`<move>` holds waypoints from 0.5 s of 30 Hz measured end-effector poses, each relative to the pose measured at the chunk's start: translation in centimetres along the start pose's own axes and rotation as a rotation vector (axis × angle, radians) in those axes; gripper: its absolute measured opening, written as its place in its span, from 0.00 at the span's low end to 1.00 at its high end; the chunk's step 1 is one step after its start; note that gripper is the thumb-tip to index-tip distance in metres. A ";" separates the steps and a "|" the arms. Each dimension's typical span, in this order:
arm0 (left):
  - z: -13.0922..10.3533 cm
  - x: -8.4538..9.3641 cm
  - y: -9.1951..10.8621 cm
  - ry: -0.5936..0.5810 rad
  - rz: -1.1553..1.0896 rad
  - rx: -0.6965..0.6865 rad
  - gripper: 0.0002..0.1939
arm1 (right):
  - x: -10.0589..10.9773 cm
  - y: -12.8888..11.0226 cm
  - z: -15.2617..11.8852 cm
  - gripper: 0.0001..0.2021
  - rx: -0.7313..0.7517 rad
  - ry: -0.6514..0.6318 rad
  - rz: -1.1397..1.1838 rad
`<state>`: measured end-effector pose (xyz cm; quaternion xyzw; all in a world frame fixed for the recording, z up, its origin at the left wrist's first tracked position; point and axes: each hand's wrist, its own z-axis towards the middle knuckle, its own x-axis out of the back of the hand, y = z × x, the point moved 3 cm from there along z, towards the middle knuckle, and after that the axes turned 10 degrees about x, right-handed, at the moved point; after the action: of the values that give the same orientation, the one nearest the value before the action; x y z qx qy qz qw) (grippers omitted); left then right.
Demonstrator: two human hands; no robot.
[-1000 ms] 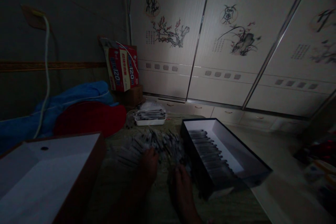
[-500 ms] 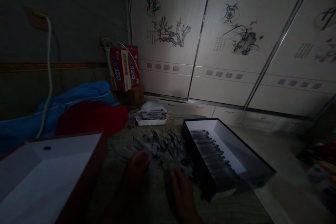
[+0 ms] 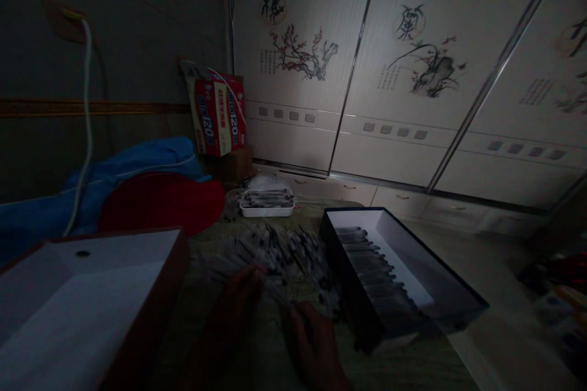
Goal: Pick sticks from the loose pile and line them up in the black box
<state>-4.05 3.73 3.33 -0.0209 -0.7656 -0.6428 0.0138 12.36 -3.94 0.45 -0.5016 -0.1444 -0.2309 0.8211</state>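
In dim light, my left hand (image 3: 244, 293) is closed at the near edge of a loose pile of thin pen-like sticks (image 3: 275, 250). My right hand (image 3: 314, 333) is closed to its right, lower down. A pale slim stick (image 3: 276, 292) stretches between the fingers of both hands, one end at each. Right of the pile stands a dark open box (image 3: 440, 263) with a white inside, where a row of similar dark-tipped sticks (image 3: 373, 269) lies side by side. Behind the pile, a white tray (image 3: 266, 212) holds more sticks.
A brown-red open box (image 3: 151, 305) with a white inside stands at the left, nothing in it but a dark spot on its wall. Behind it lie red (image 3: 160, 203) and blue cloth (image 3: 137, 156). A red carton (image 3: 220, 116) and patterned cabinet doors (image 3: 293, 91) are behind.
My hands have closed on a pale stick that now spans between them. My right hand's fingers have curled in. The view has shifted slightly.
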 end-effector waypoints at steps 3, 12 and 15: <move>-0.1 -0.4 0.0 -0.038 0.024 0.032 0.17 | -0.1 0.0 0.1 0.16 0.006 -0.018 0.016; -0.2 -1.0 0.2 -0.068 0.031 0.061 0.15 | -0.2 -0.9 -0.3 0.13 0.132 -0.045 -0.331; -0.5 -1.3 0.3 -0.081 -0.034 0.104 0.16 | -0.2 -1.6 -0.2 0.13 0.220 -0.031 -0.456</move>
<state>-2.71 3.30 3.61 -0.0329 -0.7983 -0.6008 -0.0270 11.37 -4.74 1.48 -0.3671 -0.2908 -0.3854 0.7951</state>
